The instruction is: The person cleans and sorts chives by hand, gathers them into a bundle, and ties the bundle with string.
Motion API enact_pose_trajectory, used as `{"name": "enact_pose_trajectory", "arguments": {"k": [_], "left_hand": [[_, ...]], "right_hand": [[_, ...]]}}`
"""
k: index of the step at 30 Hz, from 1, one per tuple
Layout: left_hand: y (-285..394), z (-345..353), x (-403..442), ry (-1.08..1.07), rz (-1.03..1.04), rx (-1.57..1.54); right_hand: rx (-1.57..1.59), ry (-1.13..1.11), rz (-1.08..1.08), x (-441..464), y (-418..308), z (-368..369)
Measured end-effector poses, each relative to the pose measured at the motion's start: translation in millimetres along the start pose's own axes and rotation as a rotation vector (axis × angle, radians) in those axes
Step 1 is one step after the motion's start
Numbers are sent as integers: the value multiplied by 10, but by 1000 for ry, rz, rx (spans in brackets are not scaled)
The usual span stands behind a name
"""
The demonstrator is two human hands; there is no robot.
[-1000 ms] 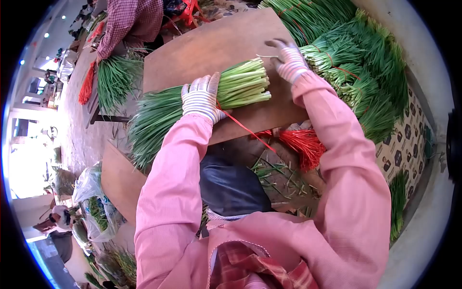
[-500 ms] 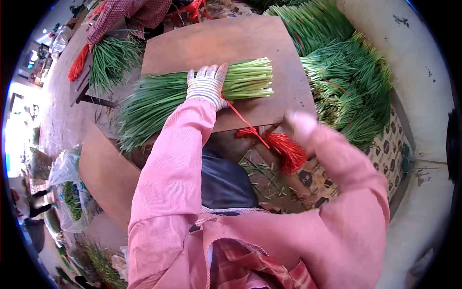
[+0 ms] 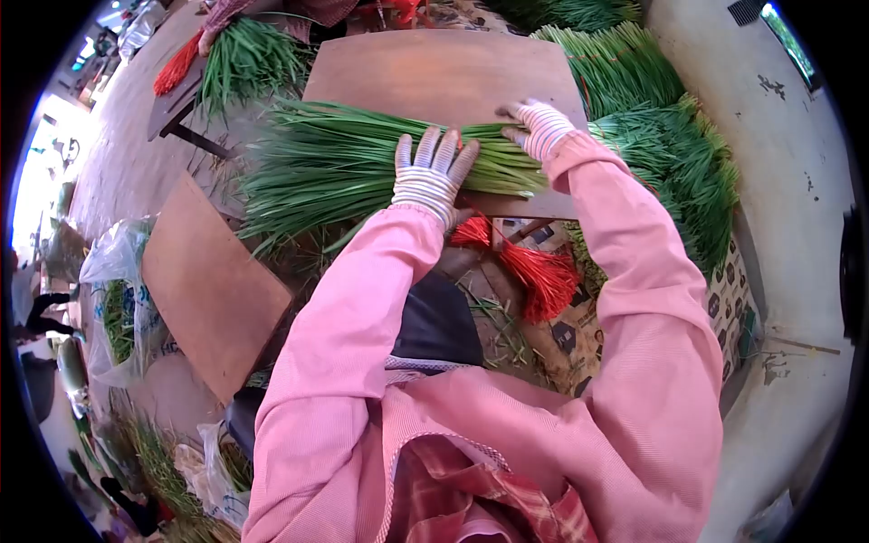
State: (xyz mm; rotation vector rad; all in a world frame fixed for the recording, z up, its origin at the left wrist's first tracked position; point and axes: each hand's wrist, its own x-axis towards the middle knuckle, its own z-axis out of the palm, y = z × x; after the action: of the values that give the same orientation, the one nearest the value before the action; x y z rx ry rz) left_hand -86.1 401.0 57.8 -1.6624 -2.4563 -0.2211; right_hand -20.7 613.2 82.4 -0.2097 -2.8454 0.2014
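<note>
A thick bunch of garlic chives lies across the board table, green leaves to the left and pale stem ends to the right. My left hand, in a striped glove, lies over its middle with fingers spread across the top and the thumb at the near side. A bit of red tie shows beside those fingertips; the rest of it is hidden. At the far side of the stem ends is my right hand, also gloved, fingers and thumb apart. Red ties hang in a bundle below the table's near edge.
The brown board table extends beyond the bunch. Bunches of chives are piled at the right, near a pale wall. A tilted brown board and a plastic bag stand left. Another person's sleeve shows at the top.
My right hand has moved from the hanging red ties up to the stem ends. The long red strand no longer trails off the bunch. The view has shifted slightly, and the bunch appears rotated.
</note>
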Motion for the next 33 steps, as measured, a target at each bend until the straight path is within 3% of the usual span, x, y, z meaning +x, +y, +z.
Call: {"name": "enact_pose_trajectory", "arguments": {"k": [3,6,8,11,13,16,19,20,21,22,23,24,25,26,28,29,31,33], "left_hand": [[-36,33,11,18,10,-23],[-58,10,68,6,-3,-24],[-82,9,64,16,13,-47],[-134,-3,72,-8,22,-47],[-157,2,59,-26,25,-95],[-167,160,63,81,22,-28],[-182,23,33,-43,20,-86],[-183,-27,29,-75,20,-95],[-193,-47,11,-76,27,-104],[-194,-77,-6,-84,33,-109],[-202,-98,-17,-92,33,-115],[-209,-18,-4,-67,34,-122],[-190,-11,-19,-59,27,-105],[-167,-8,-46,-37,18,-118],[-144,-12,-60,-11,10,-131],[-138,-15,-76,13,17,-153],[-223,-59,-147,118,74,-215],[-434,60,-164,300,128,-325]], "right_hand": [[125,-122,-13,55,105,200],[196,87,-66,-1,107,221],[339,119,10,19,-33,144],[452,15,119,84,256,328],[505,-187,143,76,230,96],[510,-295,187,8,320,-258],[721,-406,393,-263,393,-771],[751,-99,595,-443,172,-962],[729,-118,587,-616,466,-1119],[879,26,793,-817,109,-1357],[830,-231,837,-1097,284,-1538],[477,-859,529,-1122,223,-1620],[294,-1112,439,-1118,-362,-1644],[543,-1232,496,-1221,-559,-1538],[191,-1065,96,-974,-924,-1390],[256,-734,5,-803,-1111,-1275],[33,-310,-170,-413,-1136,-873],[4,-208,-266,20,-1108,-499]]}}
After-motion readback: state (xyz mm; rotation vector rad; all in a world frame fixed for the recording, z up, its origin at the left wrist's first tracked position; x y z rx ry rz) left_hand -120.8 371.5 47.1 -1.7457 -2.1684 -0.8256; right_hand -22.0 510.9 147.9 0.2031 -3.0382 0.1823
